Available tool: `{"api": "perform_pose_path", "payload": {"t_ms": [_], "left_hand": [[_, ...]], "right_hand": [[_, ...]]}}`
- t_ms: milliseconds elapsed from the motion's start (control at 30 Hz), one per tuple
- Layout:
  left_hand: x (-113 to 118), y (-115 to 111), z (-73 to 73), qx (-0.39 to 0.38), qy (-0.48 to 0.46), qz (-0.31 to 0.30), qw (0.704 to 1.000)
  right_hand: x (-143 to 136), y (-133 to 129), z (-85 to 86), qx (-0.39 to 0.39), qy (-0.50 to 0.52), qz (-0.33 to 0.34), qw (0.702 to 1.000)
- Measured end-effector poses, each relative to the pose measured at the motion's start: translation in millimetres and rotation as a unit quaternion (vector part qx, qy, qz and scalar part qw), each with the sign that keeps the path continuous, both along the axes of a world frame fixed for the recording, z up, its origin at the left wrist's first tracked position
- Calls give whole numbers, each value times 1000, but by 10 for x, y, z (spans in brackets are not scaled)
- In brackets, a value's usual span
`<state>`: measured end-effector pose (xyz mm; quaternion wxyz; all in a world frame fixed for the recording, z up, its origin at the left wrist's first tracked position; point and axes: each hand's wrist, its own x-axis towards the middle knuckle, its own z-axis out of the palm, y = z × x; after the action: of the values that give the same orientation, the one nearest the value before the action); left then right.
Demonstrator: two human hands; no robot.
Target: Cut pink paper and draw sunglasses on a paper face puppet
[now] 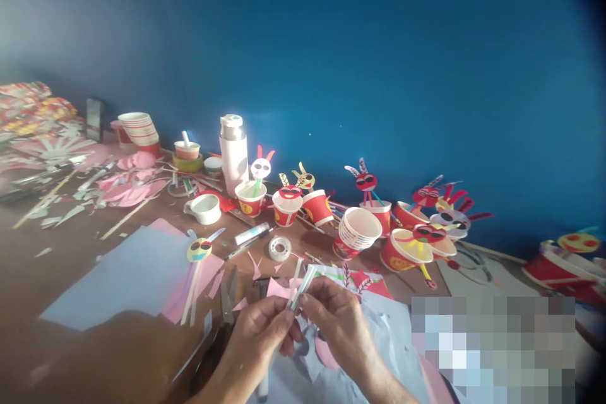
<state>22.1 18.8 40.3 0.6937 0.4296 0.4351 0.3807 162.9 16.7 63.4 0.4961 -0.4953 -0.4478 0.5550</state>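
Close together at the lower centre, both hands pinch a small bundle of pale straws (307,283), whose ends stick up between the fingers. My left hand (265,328) is closed round their lower part. The fingertips of my right hand (337,319) press on them from the other side. Beneath the hands lies crumpled light paper (379,334) with a pink paper piece (326,352). Scissors (228,300) rest just left of my left hand. Farther left, a yellow paper face on straws (199,250) lies on pink and pale blue sheets.
Red paper cups with paper-face figures, one a white face (261,168), line the blue wall (379,63). A cup stack (357,230), tape roll (279,249), glue stick (252,233) and pink-white flask (233,158) stand nearer. Paper scraps (132,186) cover the left. A blurred patch hides the lower right.
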Motion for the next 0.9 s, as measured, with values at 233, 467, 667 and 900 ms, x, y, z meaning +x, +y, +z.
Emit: {"api": "perform_pose_path", "payload": {"t_ms": [233,467,667,900], "left_hand": [[9,-38,-72,15,4,35,999],[21,-69,-98,3,-58,63,996],[12,-59,-97,-18,-69,59,996],[-15,-77,-66,14,-10,71,997]], "right_hand": [[-31,-22,-116,15,43,5,999],[-116,-37,-253,57,153,45,986],[-73,-38,-338,70,110,-10,991],[-59,-42,-290,51,95,5,994]]}}
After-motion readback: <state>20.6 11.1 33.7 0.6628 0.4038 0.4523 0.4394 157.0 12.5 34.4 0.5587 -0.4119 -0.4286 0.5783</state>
